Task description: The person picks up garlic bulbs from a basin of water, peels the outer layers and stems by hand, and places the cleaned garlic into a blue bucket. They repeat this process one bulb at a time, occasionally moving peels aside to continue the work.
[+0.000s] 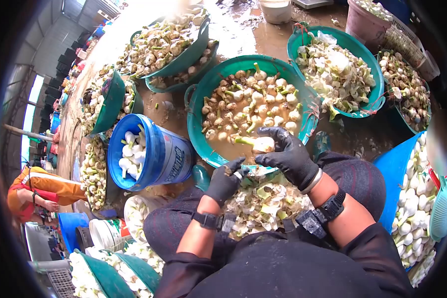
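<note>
My right hand [295, 161], in a dark glove, grips a garlic bulb [263, 144] between thumb and fingers, its green stem pointing left. My left hand [222, 185], gloved too, is close by on the left with its fingers drawn together. Something small and pale shows at its fingertips, too small to name. Just beyond both hands stands a green tub [196, 124] of muddy water with many unpeeled garlic bulbs [257, 99] in it. Below the hands, between my knees, lies a heap of garlic peelings [265, 206].
A blue bucket [176, 156] of peeled garlic stands left of the tub. Another green tub [377, 102], full of peelings, is at the upper right. White garlic [412, 213] fills a blue container at the right, beside a green basket [442, 208]. Another person's orange-clad leg [59, 186] shows at far left.
</note>
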`<state>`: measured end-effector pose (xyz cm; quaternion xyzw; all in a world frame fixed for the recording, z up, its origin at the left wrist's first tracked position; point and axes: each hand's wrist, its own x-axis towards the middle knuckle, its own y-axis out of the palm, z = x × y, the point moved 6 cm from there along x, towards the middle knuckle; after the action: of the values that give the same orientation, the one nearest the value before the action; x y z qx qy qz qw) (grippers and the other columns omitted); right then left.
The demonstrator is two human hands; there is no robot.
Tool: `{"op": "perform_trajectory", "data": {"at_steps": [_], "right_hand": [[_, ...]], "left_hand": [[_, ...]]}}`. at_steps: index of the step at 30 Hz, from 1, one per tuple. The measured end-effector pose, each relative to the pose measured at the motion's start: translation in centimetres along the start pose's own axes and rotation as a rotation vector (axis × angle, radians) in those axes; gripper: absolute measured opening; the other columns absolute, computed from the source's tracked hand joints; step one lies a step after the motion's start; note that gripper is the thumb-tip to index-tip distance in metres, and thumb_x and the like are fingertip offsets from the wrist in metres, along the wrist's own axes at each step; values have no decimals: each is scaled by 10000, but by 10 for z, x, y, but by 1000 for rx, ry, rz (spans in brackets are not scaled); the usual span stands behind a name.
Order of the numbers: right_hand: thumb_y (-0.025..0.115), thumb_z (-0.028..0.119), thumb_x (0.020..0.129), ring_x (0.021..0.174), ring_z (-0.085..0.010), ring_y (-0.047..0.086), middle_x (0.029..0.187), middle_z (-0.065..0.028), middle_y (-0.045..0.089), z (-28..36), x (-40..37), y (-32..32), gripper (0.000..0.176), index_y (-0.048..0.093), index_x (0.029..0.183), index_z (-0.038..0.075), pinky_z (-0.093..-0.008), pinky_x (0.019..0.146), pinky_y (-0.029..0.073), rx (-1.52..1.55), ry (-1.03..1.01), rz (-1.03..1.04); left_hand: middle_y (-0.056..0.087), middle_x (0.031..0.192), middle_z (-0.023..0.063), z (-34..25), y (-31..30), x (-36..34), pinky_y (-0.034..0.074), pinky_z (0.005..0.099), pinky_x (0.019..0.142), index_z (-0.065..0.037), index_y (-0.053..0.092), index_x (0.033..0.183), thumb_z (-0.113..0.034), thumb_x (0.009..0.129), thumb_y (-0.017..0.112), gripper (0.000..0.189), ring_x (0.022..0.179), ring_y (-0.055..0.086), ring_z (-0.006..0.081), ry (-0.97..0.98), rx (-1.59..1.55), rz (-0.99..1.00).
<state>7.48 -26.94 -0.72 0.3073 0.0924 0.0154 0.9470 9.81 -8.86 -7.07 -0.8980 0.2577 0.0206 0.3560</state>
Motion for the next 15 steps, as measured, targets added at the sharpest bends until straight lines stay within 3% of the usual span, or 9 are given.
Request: {"op": "perform_trajectory", "data": {"at_steps": [1,3,4,9,11,12,15], "right_hand": [[711,-10,694,898,-137,579,1043,-90,570,-3,0,0,524,462,1155,-27,-272,804,492,8,4,-7],[717,-12,686,931,-141,574,1066,-91,570,-4,-1,5,539,468,1164,-26,-272,821,490,-99,-61,5],[723,-6,682,943,-137,568,1082,-85,570,-6,-1,7,556,472,1179,-22,-265,819,488,-122,-125,25],[733,49,697,916,-143,576,1068,-94,578,-7,-6,7,569,466,1192,-33,-267,809,489,-215,-69,-31],[712,90,737,900,-153,582,1049,-107,582,-21,-7,-2,536,460,1190,-46,-273,789,499,89,134,-61],[687,110,768,894,-166,587,1044,-120,581,-25,-7,-4,512,453,1193,-52,-285,774,510,138,149,-63],[682,102,772,901,-173,586,1055,-119,578,-27,-9,-4,509,450,1200,-49,-295,775,513,186,204,-20]], "left_hand": [[636,826,100,-18,-3,-3,497,316,739,-32,595,1085,-207,850,591,294,810,629,178,-5,4,9],[627,824,73,-38,-6,-6,488,298,713,-5,591,1045,-271,860,591,324,805,623,168,-227,-1036,-81],[615,841,51,-48,-8,-2,479,274,700,5,585,1005,-298,872,579,332,796,608,142,-69,-1113,-73],[615,837,50,-56,-15,7,488,263,704,5,596,963,-248,860,589,274,785,594,124,-3,-988,-219],[613,860,66,-71,-21,2,490,266,706,22,599,973,-169,856,571,226,802,598,133,97,-733,-193],[608,894,87,-71,-24,0,494,272,715,38,596,992,-88,851,541,197,805,606,145,246,-501,-237],[602,916,104,-64,-19,-1,498,281,727,47,594,991,-52,857,512,186,797,611,156,165,-631,-175]]}}
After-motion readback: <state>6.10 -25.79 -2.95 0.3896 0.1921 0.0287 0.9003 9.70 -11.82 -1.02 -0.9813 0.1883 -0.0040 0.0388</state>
